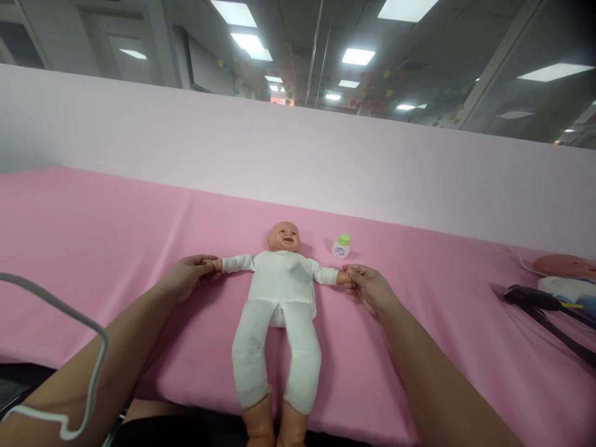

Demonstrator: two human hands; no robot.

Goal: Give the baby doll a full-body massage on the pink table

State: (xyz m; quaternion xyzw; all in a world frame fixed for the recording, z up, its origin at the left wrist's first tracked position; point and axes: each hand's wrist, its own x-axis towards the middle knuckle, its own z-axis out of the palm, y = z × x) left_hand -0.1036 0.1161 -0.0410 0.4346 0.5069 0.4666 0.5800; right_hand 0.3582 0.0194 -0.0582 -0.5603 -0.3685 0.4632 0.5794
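Baby doll (282,292) lies on its back on the pink sheet (116,248), head toward the white backdrop (233,149), legs toward the person, bare feet at the near edge of the sheet. Doll wears a white top & white trousers; both arms stretched straight out to the sides. Left hand (189,277) is just beside the doll on its left, fingers curled round the doll's small hand at the end of the sleeve, pinching it. Right hand (370,287) is just beside the doll on the other side, thumb & fingers closed on the doll's other hand, same sort of grip. Both forearms run down toward the camera, either side of the doll's legs. Small clear bottle w/ green cap (341,246) stands upright near the doll's head, to the right of it, not touching doll or right hand. Well to the right of the doll: black strap (549,313) and a second doll's head (564,266), partly cut off by the frame edge. White cable (69,366) loops over the left forearm, well left of the doll.
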